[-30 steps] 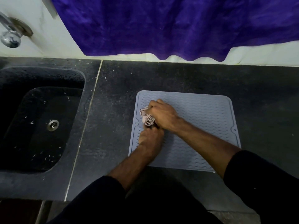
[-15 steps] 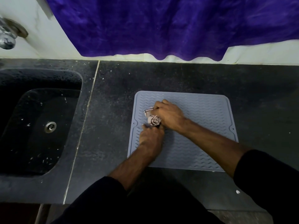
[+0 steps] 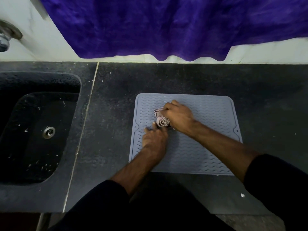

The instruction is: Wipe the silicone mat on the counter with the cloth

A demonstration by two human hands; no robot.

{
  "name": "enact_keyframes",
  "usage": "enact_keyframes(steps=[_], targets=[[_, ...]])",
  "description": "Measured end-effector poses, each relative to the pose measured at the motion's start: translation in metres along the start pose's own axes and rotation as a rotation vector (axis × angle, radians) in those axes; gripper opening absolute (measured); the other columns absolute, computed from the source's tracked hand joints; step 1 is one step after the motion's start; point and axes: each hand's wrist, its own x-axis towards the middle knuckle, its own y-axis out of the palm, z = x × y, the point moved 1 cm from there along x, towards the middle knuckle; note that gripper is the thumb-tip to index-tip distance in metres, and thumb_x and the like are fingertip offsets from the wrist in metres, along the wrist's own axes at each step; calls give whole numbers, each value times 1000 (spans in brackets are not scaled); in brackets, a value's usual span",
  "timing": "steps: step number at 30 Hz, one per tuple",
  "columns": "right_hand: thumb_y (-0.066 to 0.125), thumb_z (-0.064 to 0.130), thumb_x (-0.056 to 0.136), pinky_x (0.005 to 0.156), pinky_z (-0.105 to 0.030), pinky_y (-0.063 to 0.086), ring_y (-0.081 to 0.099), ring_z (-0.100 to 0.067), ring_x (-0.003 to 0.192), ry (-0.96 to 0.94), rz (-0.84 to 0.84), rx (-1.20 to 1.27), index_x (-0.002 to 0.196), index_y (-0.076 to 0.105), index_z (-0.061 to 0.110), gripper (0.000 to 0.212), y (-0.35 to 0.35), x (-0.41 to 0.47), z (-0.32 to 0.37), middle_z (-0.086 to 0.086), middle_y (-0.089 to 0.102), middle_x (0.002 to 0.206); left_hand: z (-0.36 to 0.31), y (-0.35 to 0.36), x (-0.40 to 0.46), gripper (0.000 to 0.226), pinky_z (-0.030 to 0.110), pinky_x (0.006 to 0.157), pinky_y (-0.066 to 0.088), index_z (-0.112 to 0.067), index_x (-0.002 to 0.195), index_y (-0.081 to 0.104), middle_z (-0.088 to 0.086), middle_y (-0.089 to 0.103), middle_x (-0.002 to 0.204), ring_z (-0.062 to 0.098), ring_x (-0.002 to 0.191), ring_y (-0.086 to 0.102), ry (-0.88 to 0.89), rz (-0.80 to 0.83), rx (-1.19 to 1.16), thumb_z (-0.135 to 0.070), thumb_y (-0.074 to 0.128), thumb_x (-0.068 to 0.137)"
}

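Two hands are on the job here, and a few things could get messy:

- The cloth [image 3: 161, 118] is bunched into a tight wad and clamped under the curled fingers of the right hand [image 3: 179, 116], at about 10 o'clock from the middle of the mat [image 3: 208, 147]. With a wad that small, only a thin stripe gets wiped per pass, so patches could easily be missed, especially in the wavy grooves.
- The left hand [image 3: 155, 139] is laid on the mat at roughly 9 o'clock, fingertips just touching the cloth; whether anything is pinched there can't be told. If that hand is lifted, the mat could be dragged across the counter [image 3: 113, 105] by the wiping stroke.
- The mat is lying flat on the counter, with the sink [image 3: 38, 127] well off at 9 o'clock. White specks are scattered over counter and sink; grit could be pushed back onto the mat if the cloth strays past the rim.
- The purple curtain [image 3: 166, 27] is hung at 12 o'clock, so it could be brushed on a long forward stroke.
- Most of the mat looks untouched, so rushing isn't advised lol.
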Motion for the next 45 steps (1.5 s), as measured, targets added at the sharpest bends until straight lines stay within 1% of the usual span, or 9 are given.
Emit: enact_keyframes(steps=[5,9,12,16,25,28,32,40,45], targets=[[70,31,82,93,-38,45,44,-26,118,110,40,-26,128,59,20,48,4,-24,-35,-4,54,128,3,-1,-2,73,51,100,43,-7,149,15,27,4,157,53,137,22,17,23,-20,-10,60,91],[72,33,82,88,-38,49,49,-25,111,209,20,33,120,66,22,40,-2,-29,-53,-4,61,118,1,0,-3,75,52,102,42,-7,150,15,28,3,157,55,137,21,21,15,-12,-8,60,91],[73,29,79,87,-38,49,48,-25,112,110,-59,119,119,66,24,41,-6,-14,-34,0,62,119,-1,-1,-1,75,53,104,39,-6,151,12,30,3,156,55,137,22,25,19,17,-9,58,92],[69,26,82,93,-36,47,46,-24,115,66,-21,89,123,64,21,41,8,-12,-23,0,58,125,0,0,0,75,53,102,41,-5,151,13,29,4,156,56,137,22,19,19,7,-8,59,92],[74,30,82,85,-40,51,58,-22,98,302,-107,220,101,74,20,21,9,-49,-80,-2,71,105,2,4,0,75,51,100,44,-7,150,17,27,6,157,54,137,24,27,-23,-24,-9,62,90],[73,24,80,91,-40,44,55,-26,103,177,-151,226,112,71,20,33,4,-35,-55,-3,68,113,1,5,1,73,50,99,45,-7,149,19,28,9,156,53,135,28,31,-29,-9,-10,62,90],[67,22,84,99,-38,39,46,-27,118,118,-62,164,127,62,20,43,15,-37,-38,-4,56,130,4,8,2,77,48,96,47,-9,149,18,26,9,157,50,135,31,38,-35,-2,-12,65,88],[71,29,84,83,-41,54,63,-28,95,449,-88,248,99,73,12,23,10,-71,-96,-12,70,103,4,12,3,81,50,99,45,-10,150,15,25,5,158,51,138,25,39,-25,2,-14,68,87],[71,24,83,90,-38,47,53,-27,107,341,-188,223,113,69,14,32,9,-49,-62,-7,64,116,2,9,6,77,49,97,47,-14,147,20,25,10,157,48,134,33,28,-18,8,-15,68,86]])
